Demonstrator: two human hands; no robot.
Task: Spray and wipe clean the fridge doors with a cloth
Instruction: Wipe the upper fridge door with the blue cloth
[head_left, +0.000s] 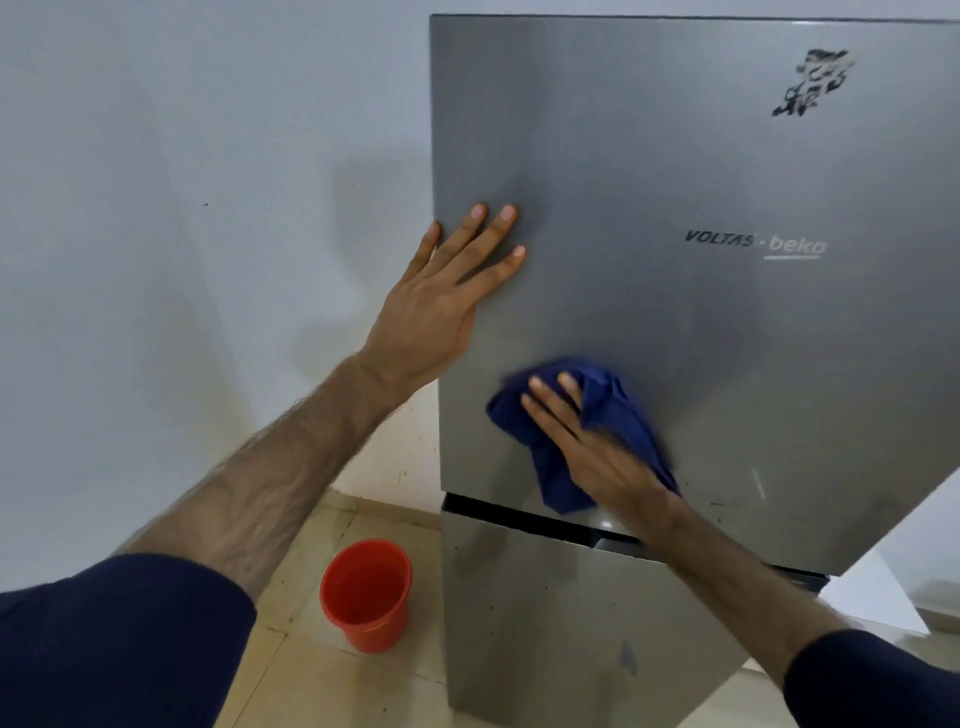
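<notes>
A grey steel fridge fills the right half of the head view. Its upper door (675, 171) carries a brand name and a black scribbled mark (813, 80) near the top right. The lower door (561, 623) sits under a dark gap. My right hand (587, 447) presses a crumpled dark blue cloth (618, 410) flat against the lower part of the upper door. My left hand (447, 301) lies flat with fingers spread on the upper door's left edge, holding nothing. No spray bottle shows.
A red bucket (366, 592) holding water stands on the beige tiled floor (306, 670) left of the fridge. A pale wall (182, 208) runs behind and to the left. A white object (878, 597) stands at the fridge's right.
</notes>
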